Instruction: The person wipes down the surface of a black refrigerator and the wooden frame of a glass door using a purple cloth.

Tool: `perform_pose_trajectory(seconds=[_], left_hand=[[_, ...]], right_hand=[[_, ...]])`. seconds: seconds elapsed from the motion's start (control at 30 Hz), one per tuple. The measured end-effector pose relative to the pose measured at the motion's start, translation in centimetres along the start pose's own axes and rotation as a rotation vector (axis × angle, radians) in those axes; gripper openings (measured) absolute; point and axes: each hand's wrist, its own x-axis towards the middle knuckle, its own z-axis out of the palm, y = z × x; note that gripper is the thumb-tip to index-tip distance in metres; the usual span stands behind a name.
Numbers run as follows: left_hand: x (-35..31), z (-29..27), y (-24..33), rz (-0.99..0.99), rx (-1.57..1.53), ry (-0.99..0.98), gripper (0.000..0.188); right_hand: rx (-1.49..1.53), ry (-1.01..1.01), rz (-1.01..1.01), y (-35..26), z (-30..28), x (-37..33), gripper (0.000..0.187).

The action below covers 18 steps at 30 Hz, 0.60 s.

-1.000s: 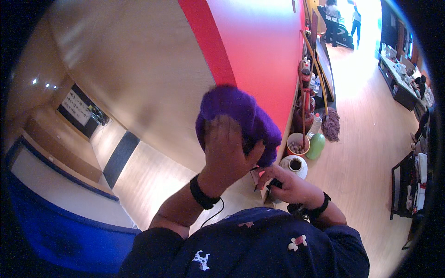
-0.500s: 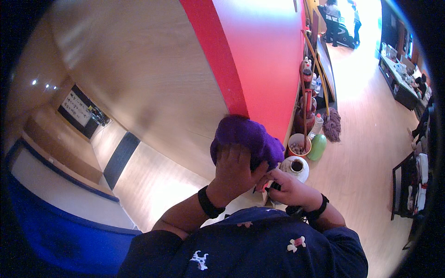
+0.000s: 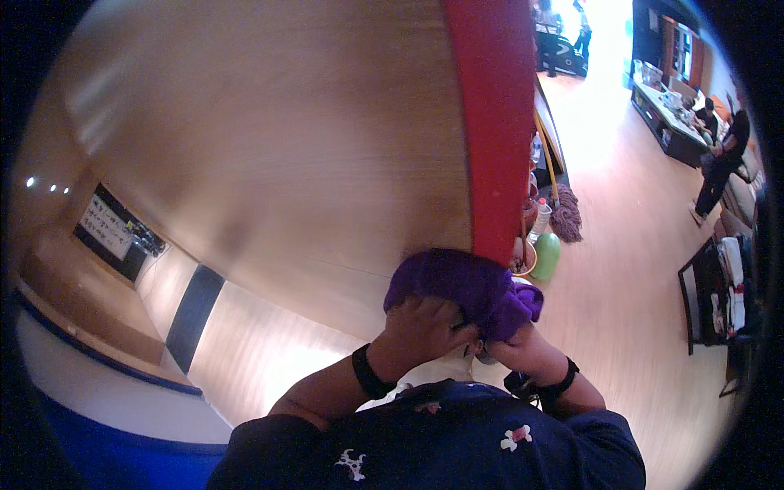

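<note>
A bunched purple cloth [image 3: 445, 278] lies in front of me against the lower part of a wide wood-grain panel [image 3: 327, 139]. My left hand [image 3: 429, 327] lies over its near side, with fingers curled into the fabric. Close beside it on the right, my right hand [image 3: 523, 349] grips a gathered fold of the same cloth. The fingertips of both hands are partly hidden in the folds. Each wrist wears a black band.
A red edge strip [image 3: 494, 122] borders the panel. Beyond it on the floor stand a mop [image 3: 565, 214], a green rounded object [image 3: 546, 256], a clear bottle [image 3: 539, 220] and a bucket [image 3: 524, 260]. A rack [image 3: 709, 296] stands right; a person [image 3: 723, 163] is farther off.
My right hand has come up onto the cloth and grips a fold of it. The left fingers are more curled. My view has shifted, so the panel fills more of it.
</note>
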Motion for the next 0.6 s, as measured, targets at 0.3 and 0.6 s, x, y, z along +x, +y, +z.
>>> perform_pose_trajectory(seconds=[0.3, 0.6], left_hand=[[0.1, -0.9, -3.1, 0.237, -0.038, 0.063, 0.014], [-1.9, -1.5, -8.3, -0.099, -0.219, -0.335, 0.023]], right_hand=[[-0.377, 0.232, 0.094, -3.7, 2.9, 0.7, 0.033], [-0.012, -0.106, 0.176, -4.8, 5.7, 2.8, 0.034]])
